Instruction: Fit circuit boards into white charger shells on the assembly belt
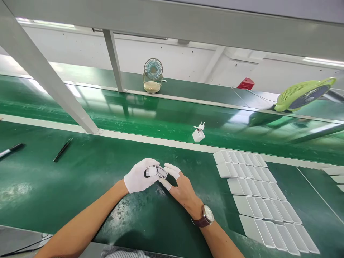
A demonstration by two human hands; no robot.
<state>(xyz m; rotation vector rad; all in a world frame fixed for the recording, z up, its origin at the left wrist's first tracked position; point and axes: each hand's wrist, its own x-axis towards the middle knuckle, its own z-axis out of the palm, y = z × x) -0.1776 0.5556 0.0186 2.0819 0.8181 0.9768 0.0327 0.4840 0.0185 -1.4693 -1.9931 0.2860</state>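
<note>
Left hand (138, 177), gloved, grips a small white charger part (156, 171) above the green surface (80, 186); right hand (178, 186) pinches its other end with cot-covered fingers (172, 170). Risks as I see them: the pinch is shallow, so the part could slip and drop. An elbow swing could also scatter the rows of white housings (258, 200) just to the right.

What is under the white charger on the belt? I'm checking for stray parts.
The white charger lies on the bare green conveyor belt, prongs up. Nothing shows around its base; the spot directly beneath it is covered.
</note>
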